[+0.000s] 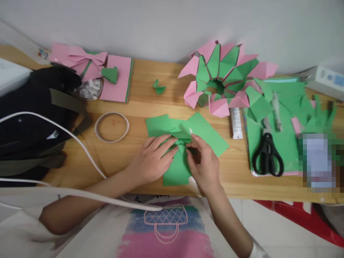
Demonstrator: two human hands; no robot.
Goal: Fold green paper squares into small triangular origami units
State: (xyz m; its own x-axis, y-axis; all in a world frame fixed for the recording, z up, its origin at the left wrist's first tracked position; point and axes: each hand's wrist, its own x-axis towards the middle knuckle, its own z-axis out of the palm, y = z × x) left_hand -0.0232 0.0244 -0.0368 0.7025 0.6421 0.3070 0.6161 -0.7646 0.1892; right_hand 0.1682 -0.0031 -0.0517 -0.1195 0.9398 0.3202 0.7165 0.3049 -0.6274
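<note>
Green paper pieces lie in front of me on the wooden table: one on the left (158, 124), a slanted one on the right (209, 134) and one at the bottom (176, 175). Over their middle is a folded green paper piece (182, 135). My left hand (153, 159) rests on it from the left, fingers stretched out over the paper. From the right, my right hand (204, 163) pinches the folded paper's edge between thumb and fingers. The fingers partly hide the folds.
A pink and green paper flower (225, 70) stands behind. Right are a white tube (236, 123), black-handled scissors (268, 154) on green paper and a blurred-out phone (318, 161). Left are a tape roll (98, 129), pink paper (118, 91), a black bag (29, 104) and white cables (80, 143).
</note>
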